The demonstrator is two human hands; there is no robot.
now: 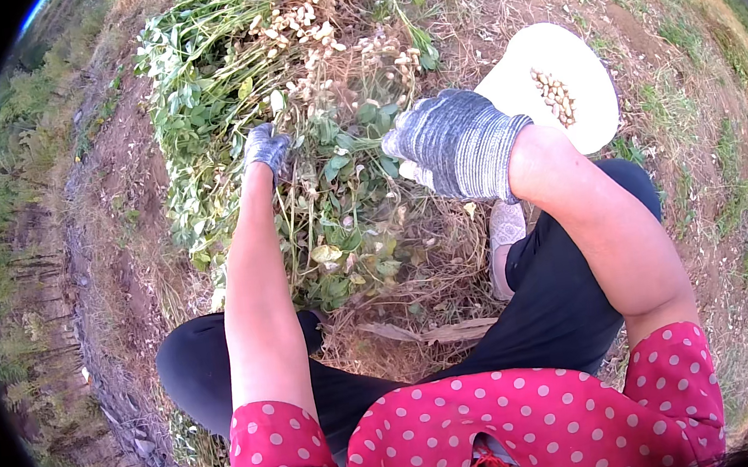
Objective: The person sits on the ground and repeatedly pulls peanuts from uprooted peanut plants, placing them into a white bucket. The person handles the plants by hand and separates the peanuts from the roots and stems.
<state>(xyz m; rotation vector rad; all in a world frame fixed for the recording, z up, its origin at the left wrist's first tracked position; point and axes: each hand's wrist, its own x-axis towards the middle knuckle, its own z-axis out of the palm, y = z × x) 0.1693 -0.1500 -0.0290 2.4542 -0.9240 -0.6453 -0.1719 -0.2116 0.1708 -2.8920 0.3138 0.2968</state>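
My left hand (pixel 267 150), in a grey knit glove, reaches into a heap of pulled peanut plants (pixel 194 115) and its fingers are partly hidden among the stems. My right hand (pixel 450 142), in a striped grey and white glove, is raised over the near right side of the heap. Its fingers are curled around green stems of a peanut plant (pixel 370 138), whose leaves hang to the left. Clusters of peanut pods (pixel 305 23) on their roots lie beyond both hands. A white bucket (pixel 587 71) with some loose peanuts (pixel 556 98) inside is just beyond my right wrist.
My bent knees flank the near edge of the heap. A patterned shoe (pixel 506 225) is below my right hand. Dry stalks and a dried leaf (pixel 461 331) lie between my legs. More plants (pixel 198 454) lie beside my left knee. Soil with grass tufts surrounds the heap.
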